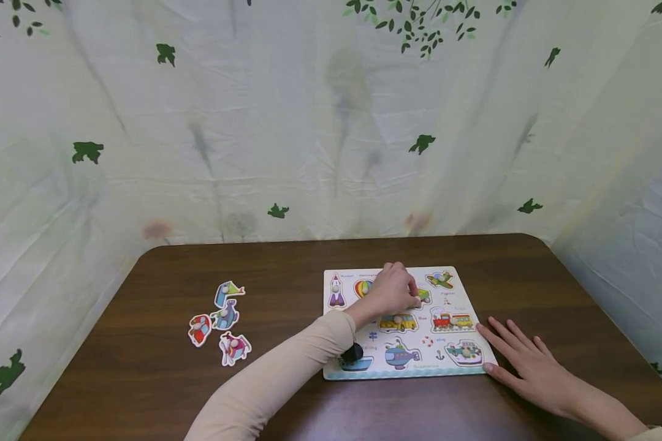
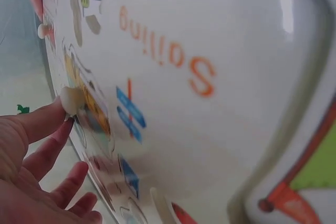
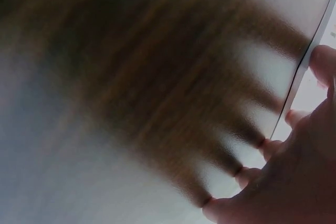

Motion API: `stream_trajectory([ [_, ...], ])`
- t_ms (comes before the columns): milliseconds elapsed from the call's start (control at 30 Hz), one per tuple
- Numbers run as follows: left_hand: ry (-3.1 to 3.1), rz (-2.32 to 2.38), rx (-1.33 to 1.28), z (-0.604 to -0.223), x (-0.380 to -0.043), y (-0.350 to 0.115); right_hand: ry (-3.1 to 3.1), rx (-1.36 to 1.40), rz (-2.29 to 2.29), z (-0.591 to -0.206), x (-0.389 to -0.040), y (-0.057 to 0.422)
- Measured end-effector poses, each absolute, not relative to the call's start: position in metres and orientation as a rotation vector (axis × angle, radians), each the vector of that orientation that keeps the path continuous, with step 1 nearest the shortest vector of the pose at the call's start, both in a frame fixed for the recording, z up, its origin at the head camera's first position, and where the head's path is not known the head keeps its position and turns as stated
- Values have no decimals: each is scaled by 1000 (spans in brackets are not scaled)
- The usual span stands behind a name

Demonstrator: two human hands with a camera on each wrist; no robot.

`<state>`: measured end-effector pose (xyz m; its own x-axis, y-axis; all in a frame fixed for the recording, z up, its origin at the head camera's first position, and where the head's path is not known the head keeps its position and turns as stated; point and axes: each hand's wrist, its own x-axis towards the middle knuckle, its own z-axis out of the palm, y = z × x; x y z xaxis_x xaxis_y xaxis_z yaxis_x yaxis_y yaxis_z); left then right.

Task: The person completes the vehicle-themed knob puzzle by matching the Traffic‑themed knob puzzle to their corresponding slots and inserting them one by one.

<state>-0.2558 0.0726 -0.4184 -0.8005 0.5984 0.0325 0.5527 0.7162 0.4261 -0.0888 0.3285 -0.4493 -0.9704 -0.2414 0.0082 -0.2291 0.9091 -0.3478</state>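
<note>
A white peg puzzle board (image 1: 364,334) with pictured vehicles lies on the table. My left hand (image 1: 390,289) reaches over its upper middle, where thumb and forefinger pinch at a green truck piece (image 1: 423,296); the exact contact is hidden. In the left wrist view, the yellow bus piece's round knob (image 2: 72,100) stands in front of those fingertips. Below the truck is the bus piece (image 1: 398,322). My right hand (image 1: 535,367) lies spread on the table, its thumb and forefinger touching the board's right edge. The left forearm covers the board's left part.
Left of the board lie several loose pieces: a sailboat (image 1: 228,294), a blue piece (image 1: 226,316), a red round-bodied piece (image 1: 200,330) and a pink one (image 1: 235,349). A leaf-patterned curtain (image 1: 309,153) hangs behind the brown table (image 1: 160,318).
</note>
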Motion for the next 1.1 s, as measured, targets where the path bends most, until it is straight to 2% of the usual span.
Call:
stream_trajectory([
  [467,2667,945,900,-410,-261,47,3054,-380,-569,-450,-84,328],
  [1100,2607,1131,869,-396,-251,-5,3055,-389,-558,-451,-87,328],
])
